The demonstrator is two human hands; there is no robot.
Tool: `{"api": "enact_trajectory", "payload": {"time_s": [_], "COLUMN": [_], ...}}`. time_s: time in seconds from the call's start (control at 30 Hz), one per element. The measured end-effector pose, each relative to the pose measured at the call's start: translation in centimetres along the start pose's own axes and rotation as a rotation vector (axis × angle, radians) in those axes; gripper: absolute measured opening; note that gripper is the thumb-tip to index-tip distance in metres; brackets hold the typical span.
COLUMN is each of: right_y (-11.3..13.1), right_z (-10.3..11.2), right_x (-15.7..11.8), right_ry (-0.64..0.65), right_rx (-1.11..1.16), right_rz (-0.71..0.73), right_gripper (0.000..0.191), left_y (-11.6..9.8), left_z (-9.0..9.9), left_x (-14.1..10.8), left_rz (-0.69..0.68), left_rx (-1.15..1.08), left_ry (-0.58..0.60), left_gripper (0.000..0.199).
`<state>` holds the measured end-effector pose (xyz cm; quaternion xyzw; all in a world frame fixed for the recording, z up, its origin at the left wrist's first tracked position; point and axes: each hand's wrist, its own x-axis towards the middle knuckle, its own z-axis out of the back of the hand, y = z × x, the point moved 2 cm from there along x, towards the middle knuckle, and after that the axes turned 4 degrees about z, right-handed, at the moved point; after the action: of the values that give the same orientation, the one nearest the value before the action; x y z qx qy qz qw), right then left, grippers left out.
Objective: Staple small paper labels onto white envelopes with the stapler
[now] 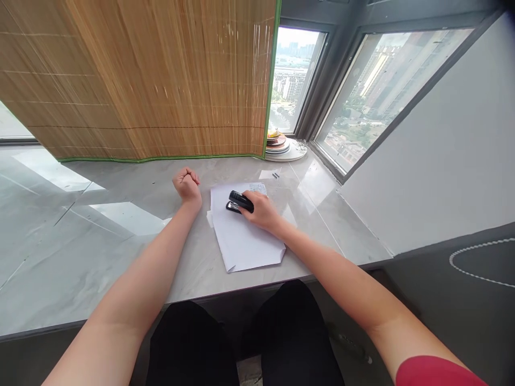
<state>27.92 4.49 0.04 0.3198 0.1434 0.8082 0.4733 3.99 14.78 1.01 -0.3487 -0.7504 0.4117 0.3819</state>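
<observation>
Over paper [249, 241], the right hand [258, 209] grips a partly hidden stapler [240, 201], left hand [187, 185] clenched.

We see daylight through grey-framed windows [293, 80], a bamboo blind [161, 80] edged in green, a glossy marbled ledge [36, 257] and a plain white wall [446, 145].

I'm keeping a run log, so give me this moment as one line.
left hand: fist on counter | right hand: holding black stapler over white paper | stacked plates: near window
</observation>
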Motion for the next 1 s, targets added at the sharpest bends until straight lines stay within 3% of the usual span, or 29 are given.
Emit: {"api": "enact_trajectory", "payload": {"time_s": [0.13, 0.27, 0.4, 0.47, 0.53, 0.6, 0.67, 0.77, 1.0], "right_y": [-3.5, -6.5, -9.0, -11.0, -13.5, -15.5, -16.3, -16.1, -15.2], "right_z": [3.7, 7.3, 9.9, 11.3, 12.5, 13.0, 12.9, 12.3, 11.7], "right_x": [-3.0, -6.1, -6.4, -6.1, -6.1, -6.2, -6.2, -6.1, -5.8], "right_ry": [-0.062, -0.148, -0.134, -0.191, -0.227, -0.213, -0.167, -0.091, -0.032], "right_rx": [-0.035, -0.059, 0.116, 0.209, 0.157, 0.003, -0.168, -0.346, -0.477], "right_rz": [-0.048, -0.127, -0.145, -0.235, -0.399, -0.494, -0.469, -0.396, -0.446], "right_gripper": [0.015, 0.03, 0.058, 0.07, 0.074, 0.071, 0.065, 0.056, 0.042], "left_y": [-0.1, 0.2, 0.5, 0.6, 0.7, 0.7, 0.7, 0.9, 1.4], "left_z": [-0.2, -0.3, -0.2, -0.2, -0.2, -0.2, -0.3, -0.3, 0.7], "left_x": [-0.1, -0.5, -0.4, -0.3, -0.2, -0.2, -0.2, -0.2, 0.4], "left_rz": [-0.061, -0.078, -0.082, -0.093, -0.099, -0.092, -0.072, -0.024, 0.224], "left_rx": [0.062, 0.111, 0.112, 0.113, 0.114, 0.119, 0.121, 0.092, -0.162], "left_ry": [0.063, 0.134, 0.154, 0.166, 0.177, 0.177, 0.169, 0.145, -0.007], "left_gripper": [0.034, 0.031, 0.028, 0.026, 0.024, 0.023, 0.024, 0.025, 0.026]}}
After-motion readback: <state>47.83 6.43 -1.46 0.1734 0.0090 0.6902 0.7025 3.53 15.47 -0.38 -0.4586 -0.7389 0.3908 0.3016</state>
